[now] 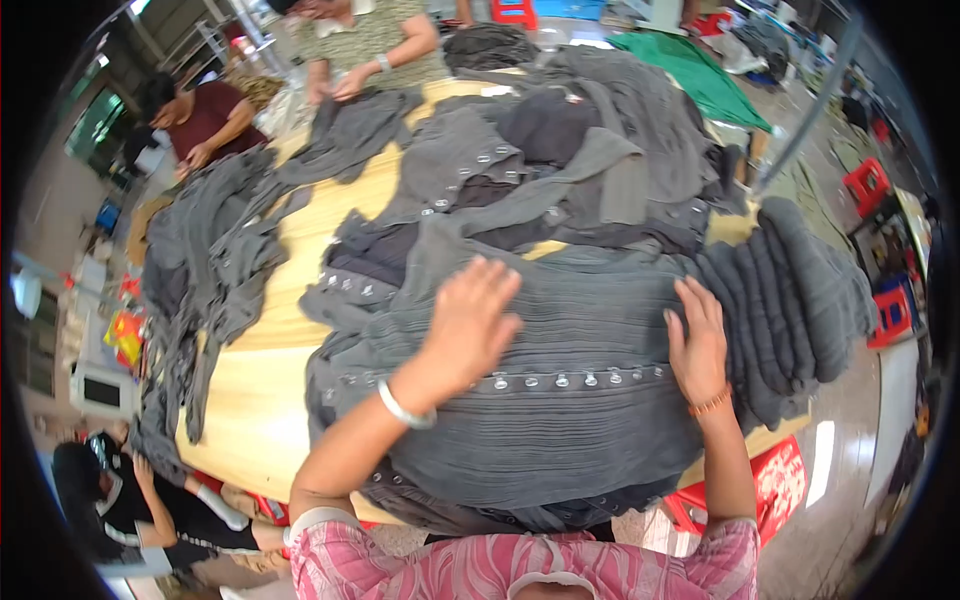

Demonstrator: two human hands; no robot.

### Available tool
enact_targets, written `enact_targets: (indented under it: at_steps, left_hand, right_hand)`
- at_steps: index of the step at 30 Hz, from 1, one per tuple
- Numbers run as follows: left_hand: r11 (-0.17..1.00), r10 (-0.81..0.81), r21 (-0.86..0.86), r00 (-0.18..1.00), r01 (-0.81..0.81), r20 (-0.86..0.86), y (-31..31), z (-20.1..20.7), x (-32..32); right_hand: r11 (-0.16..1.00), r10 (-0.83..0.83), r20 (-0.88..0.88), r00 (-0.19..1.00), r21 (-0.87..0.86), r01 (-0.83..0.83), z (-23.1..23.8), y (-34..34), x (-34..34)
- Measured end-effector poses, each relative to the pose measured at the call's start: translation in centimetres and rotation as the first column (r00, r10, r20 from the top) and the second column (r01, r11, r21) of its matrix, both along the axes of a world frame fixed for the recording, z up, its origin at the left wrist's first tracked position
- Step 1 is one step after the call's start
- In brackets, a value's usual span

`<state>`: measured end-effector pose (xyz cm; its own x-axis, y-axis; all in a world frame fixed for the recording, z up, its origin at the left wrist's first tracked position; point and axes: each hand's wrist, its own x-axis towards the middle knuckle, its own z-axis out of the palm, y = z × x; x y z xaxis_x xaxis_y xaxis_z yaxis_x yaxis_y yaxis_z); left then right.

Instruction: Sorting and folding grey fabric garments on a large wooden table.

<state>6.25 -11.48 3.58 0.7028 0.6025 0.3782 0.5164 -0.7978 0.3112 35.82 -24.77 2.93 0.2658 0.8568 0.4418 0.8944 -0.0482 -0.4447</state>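
A dark grey ribbed cardigan (590, 320) lies spread on its side before me, with a row of shiny round buttons running across its middle. My left hand (472, 322) rests on the cardigan's left part above the button row, fingers stretched out. At the opposite end, my right hand (700, 345) lies on the cardigan's right edge with its fingers extended. Neither hand grips anything. Just beyond my right hand stands a stack of folded grey garments (770, 300). More grey garments show under the cardigan's near edge.
A heap of loose grey garments (640, 110) covers the table's far side, and another pile (200, 260) hangs over its left edge. Bare pale wood tabletop (265, 385) shows at left. Two people work at the far left side. A red stool (775, 480) stands below right.
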Motion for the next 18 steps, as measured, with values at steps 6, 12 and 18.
enact_targets:
  at_steps: [6, 12, 18]
  left_hand:
    - [0.977, -0.101, -0.201, 0.989, 0.077, -0.111, -10.4, -0.7, -3.4]
    - [0.952, 0.206, -0.22, 0.977, -0.214, -0.058, -10.9, -1.5, -9.6]
    - [0.958, 0.189, -0.2, 0.977, -0.205, -0.099, -10.7, -1.1, -10.0]
  right_hand:
    - [0.94, 0.326, 0.016, 0.945, -0.114, -0.323, -0.3, -3.4, -4.8]
    - [0.934, 0.356, -0.06, 0.933, 0.02, -0.355, 1.5, -1.5, -7.9]
    - [0.895, 0.441, -0.081, 0.894, -0.036, -0.445, 1.2, 0.3, -10.9]
